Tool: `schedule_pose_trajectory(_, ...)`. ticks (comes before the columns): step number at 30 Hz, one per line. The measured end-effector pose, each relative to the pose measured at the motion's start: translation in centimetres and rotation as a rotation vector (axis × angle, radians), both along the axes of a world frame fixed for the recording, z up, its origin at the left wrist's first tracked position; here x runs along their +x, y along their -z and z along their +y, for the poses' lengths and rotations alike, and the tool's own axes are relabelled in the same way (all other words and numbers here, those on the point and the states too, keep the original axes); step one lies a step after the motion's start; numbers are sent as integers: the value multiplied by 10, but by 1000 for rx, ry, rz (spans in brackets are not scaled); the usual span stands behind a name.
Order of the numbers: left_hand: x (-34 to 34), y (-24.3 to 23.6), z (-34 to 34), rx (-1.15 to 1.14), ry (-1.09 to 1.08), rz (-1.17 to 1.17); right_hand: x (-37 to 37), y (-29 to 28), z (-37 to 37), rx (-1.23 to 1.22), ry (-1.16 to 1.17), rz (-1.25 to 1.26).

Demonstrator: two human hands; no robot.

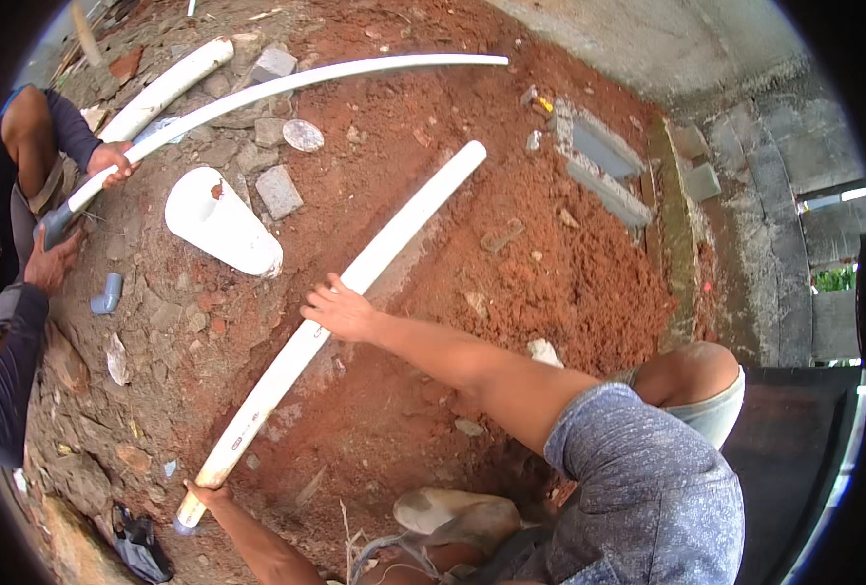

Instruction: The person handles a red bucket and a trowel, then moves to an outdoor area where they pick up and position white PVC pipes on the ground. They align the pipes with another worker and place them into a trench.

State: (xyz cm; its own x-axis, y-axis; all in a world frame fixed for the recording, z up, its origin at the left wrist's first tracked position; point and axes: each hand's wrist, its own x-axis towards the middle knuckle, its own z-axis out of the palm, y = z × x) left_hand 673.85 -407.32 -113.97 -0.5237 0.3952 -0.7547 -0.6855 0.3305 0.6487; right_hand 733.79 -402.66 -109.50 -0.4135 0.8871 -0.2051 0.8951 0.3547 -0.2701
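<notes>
A long white pipe [394,234] lies slantwise across the reddish soil in front of me. My right hand [340,310] grips it from above near its middle, fingers curled over the far side. Close to its near-left end my left hand [206,494] is closed around the pipe, with most of the fingers hidden. A bluish-grey rim shows at that end. At the far left another person's hands [111,164] hold a thinner, longer white pipe [316,74], with a dark grey fitting [57,224] at its near end.
A short, wide white pipe [233,234] lies beyond mine, near grey blocks [278,192] and a grey elbow fitting [107,293]. Another thick pipe [165,90] rests at the back left. A block-edged pit [603,161] and a concrete wall [637,39] stand at the far right.
</notes>
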Motion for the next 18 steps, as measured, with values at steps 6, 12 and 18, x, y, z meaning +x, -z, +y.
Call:
schedule_pose_trajectory(6, 48, 17, 31, 222, -89, 94, 76, 24, -3, 115, 1505, 908)
schedule_pose_trajectory(12, 35, 41, 39, 66, 120, 159, 120, 52, 74, -391, 1564, 1542)
schedule_pose_trajectory(18, -9, -19, -69, 258, 65, -39, 4, 85, 120, -638, 1277, 1530)
